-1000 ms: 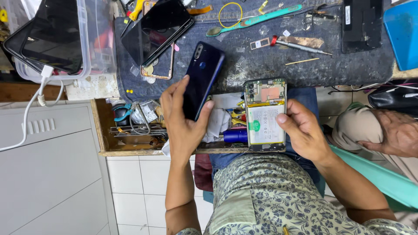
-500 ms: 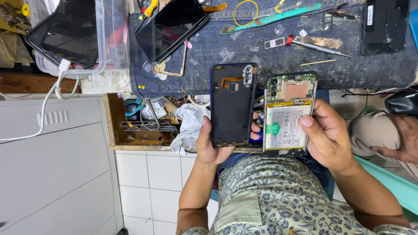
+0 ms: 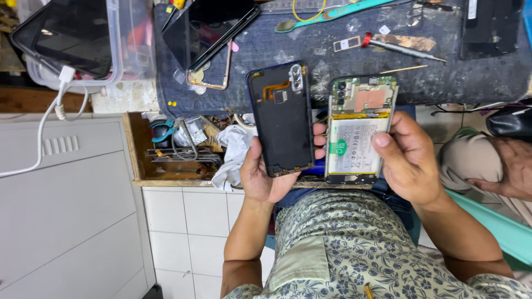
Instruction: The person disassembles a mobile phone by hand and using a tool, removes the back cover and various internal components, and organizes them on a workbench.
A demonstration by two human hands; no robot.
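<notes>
Two halves sit apart: left hand (image 3: 265,174) grips the back cover (image 3: 281,119), inside up; right hand (image 3: 407,160), at three o'clock, clasps the opened phone (image 3: 357,133). Inspection step, seemingly; next calls for careful alignment.

Landmark: opened phone body (image 3: 359,130), held in right hand (image 3: 407,160). Just left of it, black back cover (image 3: 281,119) in left hand (image 3: 266,174); only a narrow gap between the two, partly filled by left fingers (image 3: 319,138). Above it, bare patch of dark desk (image 3: 471,75) mat, bounded further up by screwdriver (image 3: 402,47) and thin stick (image 3: 403,69). Up and left, stacked screens (image 3: 208,33) block the desk corner. Far left, open drawer (image 3: 138,149) crammed with tools and white cloth (image 3: 233,155); no passage there. Far upper left, clear plastic box (image 3: 124,44). Right of it, another person's arm (image 3: 510,166) closes that side. Below, own torso.
</notes>
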